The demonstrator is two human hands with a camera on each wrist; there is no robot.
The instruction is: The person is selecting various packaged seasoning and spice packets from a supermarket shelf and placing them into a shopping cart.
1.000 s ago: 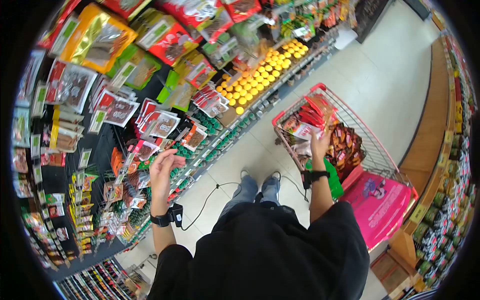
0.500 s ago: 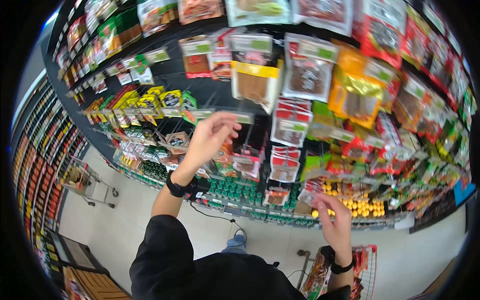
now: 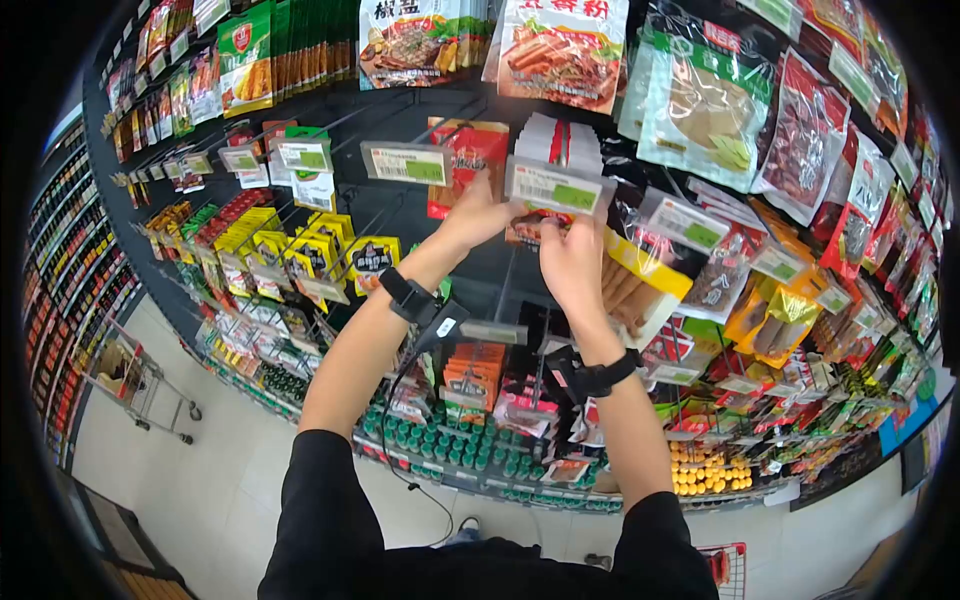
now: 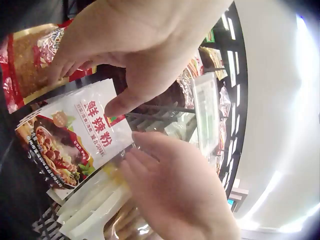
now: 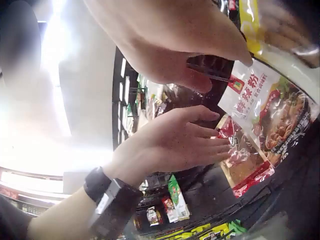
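Note:
A row of white chili-powder packets [image 4: 95, 142] with a food picture hangs on a shelf hook, partly behind a price tag [image 3: 555, 187] in the head view. My left hand [image 3: 475, 215] is at their left; its fingers extend across a red-edged packet [image 5: 245, 170] of brown seasoning behind. The left thumb lies close over the white front packet's top. On the other side, my right hand [image 3: 575, 265] has its fingertips at the white packets' edge, with a gap between thumb and forefinger in the right wrist view.
Metal hooks with price tags stick out around both hands. Yellow-banded packets [image 3: 640, 280] hang just right of the right hand, and yellow sachets [image 3: 375, 262] at lower left. A shopping cart [image 3: 725, 570] stands at lower right, another cart [image 3: 135, 375] farther left.
The view has turned from the cart to the shelf and come closer. My right hand has left the cart's goods, and both hands have risen and come together at the white packets.

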